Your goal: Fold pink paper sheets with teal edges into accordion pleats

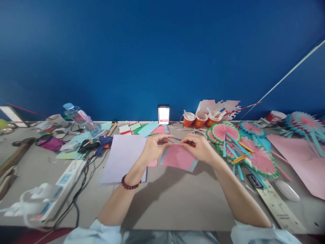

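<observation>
Pale sleeves (261, 234) nearest; both hands (154, 147) pinch pink paper (179, 158).

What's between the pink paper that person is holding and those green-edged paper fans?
The person's right hand, pinching the upper edge of the pink paper, lies between it and the green-edged paper fans. The head view shows this.
</observation>
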A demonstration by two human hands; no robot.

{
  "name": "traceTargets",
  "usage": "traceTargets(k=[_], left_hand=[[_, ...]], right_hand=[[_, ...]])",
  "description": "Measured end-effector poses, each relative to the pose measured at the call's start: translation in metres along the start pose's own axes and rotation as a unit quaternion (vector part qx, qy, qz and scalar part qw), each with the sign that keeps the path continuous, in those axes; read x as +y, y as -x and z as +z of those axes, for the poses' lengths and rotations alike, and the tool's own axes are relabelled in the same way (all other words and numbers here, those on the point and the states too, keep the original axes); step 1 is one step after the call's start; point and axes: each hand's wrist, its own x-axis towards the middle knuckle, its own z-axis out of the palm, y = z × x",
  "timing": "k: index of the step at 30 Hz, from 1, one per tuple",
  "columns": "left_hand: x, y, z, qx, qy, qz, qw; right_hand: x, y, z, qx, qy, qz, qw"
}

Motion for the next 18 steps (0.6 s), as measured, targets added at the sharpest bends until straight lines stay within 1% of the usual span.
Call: traceTargets(k=[3,6,10,12,14,16,18], left_hand=[[0.002,0.002,0.002,0.016,-0.008,-0.002,1.000],[0.003,0.002,0.003,0.017,-0.010,0.005,1.000],[0.001,-0.001,0.001,0.024,0.020,-0.024,0.999],[-0.001,-0.003,-0.001,0.013,0.035,-0.038,0.999],[-0.003,-0.004,-0.003,-0.014,0.037,-0.041,0.998],[-0.004,-0.004,-0.004,-0.026,0.024,-0.023,0.999],[-0.005,-0.003,-0.005,0.003,-0.021,0.017,1.000]], right_hand=[[0.000,0.000,0.000,-0.004,-0.005,-0.001,1.000],[0.000,0.000,0.000,-0.011,-0.014,0.003,1.000],[0.002,0.000,0.001,-0.006,-0.016,0.017,1.000],[0.003,-0.001,0.001,-0.012,-0.023,0.029,0.999],[0.005,-0.002,0.002,-0.032,-0.039,0.045,0.998],[0.008,-0.003,0.004,-0.054,-0.061,0.068,0.994],[0.012,-0.004,0.007,-0.060,-0.084,0.100,0.990]])
